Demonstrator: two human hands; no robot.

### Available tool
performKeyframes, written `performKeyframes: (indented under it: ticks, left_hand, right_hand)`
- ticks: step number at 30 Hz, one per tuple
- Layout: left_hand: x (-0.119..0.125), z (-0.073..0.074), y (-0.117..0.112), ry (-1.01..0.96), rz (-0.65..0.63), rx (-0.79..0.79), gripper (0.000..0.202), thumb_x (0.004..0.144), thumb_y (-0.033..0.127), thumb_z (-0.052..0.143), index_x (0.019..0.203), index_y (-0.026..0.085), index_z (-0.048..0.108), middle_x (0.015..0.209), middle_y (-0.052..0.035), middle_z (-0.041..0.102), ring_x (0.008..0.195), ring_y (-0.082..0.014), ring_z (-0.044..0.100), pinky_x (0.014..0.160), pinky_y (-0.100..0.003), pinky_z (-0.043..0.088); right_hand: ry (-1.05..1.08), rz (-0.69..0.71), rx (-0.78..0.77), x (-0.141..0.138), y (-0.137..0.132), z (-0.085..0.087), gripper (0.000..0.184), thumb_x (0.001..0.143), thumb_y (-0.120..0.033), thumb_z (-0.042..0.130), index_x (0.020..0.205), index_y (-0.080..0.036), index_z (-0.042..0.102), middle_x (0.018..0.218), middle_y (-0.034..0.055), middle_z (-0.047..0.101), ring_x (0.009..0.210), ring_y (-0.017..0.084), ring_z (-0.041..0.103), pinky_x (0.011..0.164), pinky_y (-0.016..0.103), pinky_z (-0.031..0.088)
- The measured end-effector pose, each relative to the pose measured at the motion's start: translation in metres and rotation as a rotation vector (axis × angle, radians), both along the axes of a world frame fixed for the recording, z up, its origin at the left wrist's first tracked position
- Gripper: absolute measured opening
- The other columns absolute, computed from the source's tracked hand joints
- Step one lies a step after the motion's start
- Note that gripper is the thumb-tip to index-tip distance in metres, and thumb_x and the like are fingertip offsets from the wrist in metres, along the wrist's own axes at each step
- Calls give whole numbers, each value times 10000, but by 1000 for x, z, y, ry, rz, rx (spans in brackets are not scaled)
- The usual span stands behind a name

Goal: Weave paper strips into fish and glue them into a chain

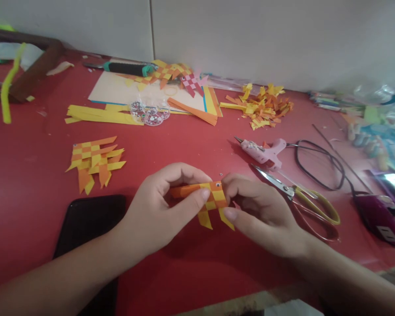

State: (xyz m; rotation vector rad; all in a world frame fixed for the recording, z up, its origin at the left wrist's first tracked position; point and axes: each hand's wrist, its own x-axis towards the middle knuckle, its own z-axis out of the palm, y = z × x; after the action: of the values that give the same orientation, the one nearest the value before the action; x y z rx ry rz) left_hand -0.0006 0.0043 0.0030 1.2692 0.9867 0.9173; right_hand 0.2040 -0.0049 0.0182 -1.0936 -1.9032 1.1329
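A woven paper fish (211, 205) in orange and yellow checks is held up between my hands, with a small googly eye (217, 184) at its top right corner. My left hand (171, 202) pinches it from the left, thumb across the front and fingers behind. At its right edge, my right hand (260, 206) has its thumb by a yellow fin, with the curled fingers partly hidden behind the paper. Another tiny googly eye (220, 174) lies on the red table just beyond. More woven paper fish (90, 153) lie to the left, overlapping each other.
On the right are a pink glue gun (265, 153), its black cord (298, 160), and scissors (292, 195). A black phone (92, 219) lies under my left forearm. Farther back are paper scraps (266, 105), yellow strips (98, 115) and a clear case (150, 112) of googly eyes.
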Motion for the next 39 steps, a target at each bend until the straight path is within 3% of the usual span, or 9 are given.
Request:
performKeyframes:
  ticks: [3, 6, 9, 15, 19, 30, 32, 35, 39]
  left_hand:
    - [1, -4, -2, 58, 41, 68, 117, 881, 268, 672, 983, 239, 623, 995, -35, 688, 912, -179, 685, 808, -310, 574]
    - [3, -6, -7, 240, 251, 318, 216, 843, 222, 691, 1009, 234, 553, 1095, -58, 607, 1063, -208, 607, 939, -368, 508]
    - [4, -4, -11, 375, 169, 458, 127, 856, 181, 646, 884, 227, 530, 951, -27, 600, 965, -185, 593, 896, -352, 489]
    - [9, -3, -13, 153, -19, 153, 213, 906, 294, 634, 1109, 233, 612, 1155, -55, 681, 1064, -190, 656, 946, -346, 533]
    - [11, -3, -9, -148, -76, -154, 213, 854, 278, 698, 1055, 226, 655, 1101, -45, 747, 1047, -184, 708, 908, -306, 579]
    - [7, -5, -1, -226, 69, -306, 53, 808, 241, 759, 844, 207, 738, 871, -7, 770, 808, -120, 707, 779, -225, 572]
    - [6, -8, -1, -235, 106, -304, 68, 808, 259, 765, 797, 211, 719, 785, 16, 733, 726, -95, 670, 708, -195, 551]
    - [3, -11, 2, -218, 178, -288, 116, 804, 281, 775, 777, 214, 684, 721, 35, 673, 669, -85, 625, 655, -188, 526]
    - [-1, -14, 6, -172, 197, -261, 132, 837, 329, 750, 823, 218, 682, 777, 16, 672, 685, -98, 621, 665, -214, 539]
  right_hand:
    - [-17, -67, -7, -6, -1, -5, 224, 899, -206, 590, 680, -197, 544, 663, -17, 537, 572, 100, 494, 521, 244, 421]
    - [-95, -218, 88, -9, -1, -9, 219, 881, -189, 586, 666, -198, 545, 640, -19, 539, 540, 97, 480, 496, 246, 403]
    - [-164, -314, 229, -11, -1, -11, 182, 857, -173, 616, 682, -198, 575, 652, -11, 581, 547, 102, 516, 502, 247, 427]
    - [-239, -262, 611, -13, -3, -12, 104, 823, -121, 665, 780, -207, 626, 731, 22, 653, 655, 141, 632, 579, 272, 533]
    - [-289, -212, 745, -14, -3, -14, 144, 812, -91, 669, 827, -228, 625, 782, 40, 672, 707, 175, 660, 614, 317, 570]
    - [-300, -2, 779, -11, -4, -5, 153, 846, -131, 657, 947, -244, 676, 852, 43, 721, 729, 192, 693, 664, 364, 602]
    - [-312, -88, 803, 3, 3, 0, 164, 860, -146, 636, 939, -281, 684, 818, 28, 716, 695, 194, 678, 648, 367, 575]
    - [-533, -453, 793, 51, 27, 0, 175, 855, -156, 646, 951, -289, 707, 807, 46, 706, 731, 222, 654, 730, 408, 510]
    - [-733, -374, 804, 132, 68, -21, 271, 820, -167, 632, 1056, -260, 729, 821, 62, 718, 734, 229, 628, 663, 382, 447]
